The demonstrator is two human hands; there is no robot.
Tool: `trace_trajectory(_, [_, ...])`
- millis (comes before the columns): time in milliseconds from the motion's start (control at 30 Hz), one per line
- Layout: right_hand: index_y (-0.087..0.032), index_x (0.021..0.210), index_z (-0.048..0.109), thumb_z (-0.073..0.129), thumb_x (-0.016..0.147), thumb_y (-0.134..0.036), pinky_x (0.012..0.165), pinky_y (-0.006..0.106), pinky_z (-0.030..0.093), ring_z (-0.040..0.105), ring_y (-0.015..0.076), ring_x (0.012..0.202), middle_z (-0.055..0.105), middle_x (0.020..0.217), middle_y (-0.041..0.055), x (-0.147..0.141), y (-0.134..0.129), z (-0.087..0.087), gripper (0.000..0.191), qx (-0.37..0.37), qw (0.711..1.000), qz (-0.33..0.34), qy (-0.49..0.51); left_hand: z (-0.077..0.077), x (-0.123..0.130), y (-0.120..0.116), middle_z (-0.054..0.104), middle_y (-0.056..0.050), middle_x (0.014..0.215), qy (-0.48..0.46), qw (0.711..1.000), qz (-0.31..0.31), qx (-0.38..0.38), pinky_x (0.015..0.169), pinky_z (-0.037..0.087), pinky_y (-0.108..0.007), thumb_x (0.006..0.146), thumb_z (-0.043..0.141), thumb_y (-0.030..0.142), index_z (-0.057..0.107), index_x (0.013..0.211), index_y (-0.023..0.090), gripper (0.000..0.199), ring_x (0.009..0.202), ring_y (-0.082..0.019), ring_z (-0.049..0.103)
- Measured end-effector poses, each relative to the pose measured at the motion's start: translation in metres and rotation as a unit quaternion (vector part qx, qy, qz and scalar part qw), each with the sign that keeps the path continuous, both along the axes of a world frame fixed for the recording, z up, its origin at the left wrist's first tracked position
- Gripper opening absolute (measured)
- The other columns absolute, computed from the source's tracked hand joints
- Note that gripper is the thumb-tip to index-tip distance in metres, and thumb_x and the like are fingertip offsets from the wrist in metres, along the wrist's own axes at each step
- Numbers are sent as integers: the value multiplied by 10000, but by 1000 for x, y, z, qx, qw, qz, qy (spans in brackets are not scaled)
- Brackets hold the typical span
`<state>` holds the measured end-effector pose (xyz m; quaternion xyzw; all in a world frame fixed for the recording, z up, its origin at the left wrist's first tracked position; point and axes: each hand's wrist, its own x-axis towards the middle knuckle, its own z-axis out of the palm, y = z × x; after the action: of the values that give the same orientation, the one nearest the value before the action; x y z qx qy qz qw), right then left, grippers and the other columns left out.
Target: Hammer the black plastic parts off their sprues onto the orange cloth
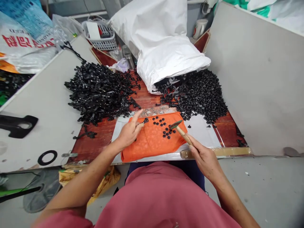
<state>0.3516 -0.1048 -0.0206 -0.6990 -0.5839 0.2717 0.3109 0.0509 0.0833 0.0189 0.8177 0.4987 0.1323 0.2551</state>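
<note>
My left hand (129,131) is over the left part of a folded orange cloth (147,145), its index finger stretched forward. A small black plastic piece (145,120) shows at the thumb tip, pinched there. My right hand (205,156) is closed around the wooden handle of a small hammer (184,134). The hammer's narrow head (175,124) is over the right part of the cloth, beside several small round black parts (164,133). More of these round parts (158,121) lie scattered nearer the left hand.
A tall heap of black plastic strips (99,91) stands at the left, and a heap of small black parts (204,95) at the right. Between them a white sack (163,41) lies with its mouth toward me. Grey boards (263,79) flank the table. A grey basket (102,41) stands behind.
</note>
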Motion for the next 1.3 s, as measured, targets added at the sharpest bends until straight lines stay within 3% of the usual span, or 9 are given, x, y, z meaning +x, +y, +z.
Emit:
trace_trajectory(167, [-336, 1540, 501, 443, 1054, -333, 1105, 403, 519, 590, 234, 1349, 595, 1485, -2, 2, -6, -11, 490, -17, 1000, -22, 10, -15, 16, 2, 752, -65, 1175, -127, 990, -57, -30, 990, 514, -330, 1037, 342, 372, 588, 1399, 247, 456, 1141, -219, 685])
trace_trajectory(233, [-318, 1535, 512, 438, 1054, -337, 1119, 405, 506, 584, 234, 1355, 590, 1491, 11, 3, -7, -14, 486, -20, 999, -26, 16, -17, 18, 3, 729, -55, 1261, -141, 985, -78, -56, 1028, 494, -327, 1032, 361, 388, 644, 1310, 248, 420, 1206, -218, 659])
trace_trajectory(333, [-305, 1537, 511, 434, 1059, -345, 1141, 412, 483, 574, 231, 1367, 586, 1498, 24, 4, -7, -19, 486, -20, 999, -28, 31, -16, 16, 4, 759, -28, 1002, -107, 990, -53, -70, 885, 520, -317, 1032, 356, 441, 651, 1218, 254, 395, 959, -208, 704])
trace_trajectory(400, [-289, 1535, 515, 433, 1061, -360, 1163, 419, 458, 560, 230, 1381, 585, 1502, 32, 6, -7, -23, 486, -15, 999, -30, 43, -14, 13, 5, 663, 17, 731, -84, 994, -21, -69, 727, 491, -296, 1029, 349, 464, 620, 1199, 256, 382, 726, -190, 645])
trace_trajectory(467, [-274, 1529, 523, 433, 1060, -379, 1182, 423, 433, 553, 229, 1389, 584, 1506, 39, 7, -6, -27, 489, -10, 998, -33, 51, -12, 10, 7, 539, 48, 615, -87, 994, -2, -67, 631, 430, -277, 1014, 364, 449, 583, 1212, 252, 355, 610, -176, 553])
trace_trajectory(633, [-259, 1529, 524, 441, 1055, -412, 1196, 422, 412, 551, 232, 1393, 583, 1510, 44, 9, -5, -33, 505, -13, 997, -39, 64, -15, 15, 16, 631, -6, 826, -115, 993, -10, -18, 737, 439, -279, 1002, 369, 401, 612, 1056, 224, 306, 775, -177, 588])
trace_trajectory(767, [-279, 1528, 525, 430, 1056, -421, 1187, 409, 421, 554, 232, 1391, 585, 1510, 31, 9, -5, -34, 502, -23, 997, -45, 61, -29, 30, 25, 586, -3, 753, -74, 997, 33, 12, 699, 404, -284, 1000, 388, 330, 538, 867, 219, 229, 710, -175, 562])
trace_trajectory(1067, [-345, 1544, 494, 418, 1061, -413, 1178, 411, 436, 549, 230, 1395, 567, 1524, -16, 9, -4, -32, 494, -46, 997, -33, 44, -38, 55, 33, 690, -57, 858, 73, 994, 74, 28, 753, 417, -299, 1024, 411, 239, 567, 934, 221, 181, 845, -227, 653])
trace_trajectory(1300, [-347, 1539, 500, 421, 1060, -392, 1118, 409, 498, 609, 239, 1333, 603, 1488, -5, 9, -4, -30, 488, -49, 998, -33, 23, -39, 60, 33, 720, -67, 906, 93, 992, 88, 2, 793, 430, -300, 1035, 412, 268, 588, 964, 220, 196, 905, -233, 674])
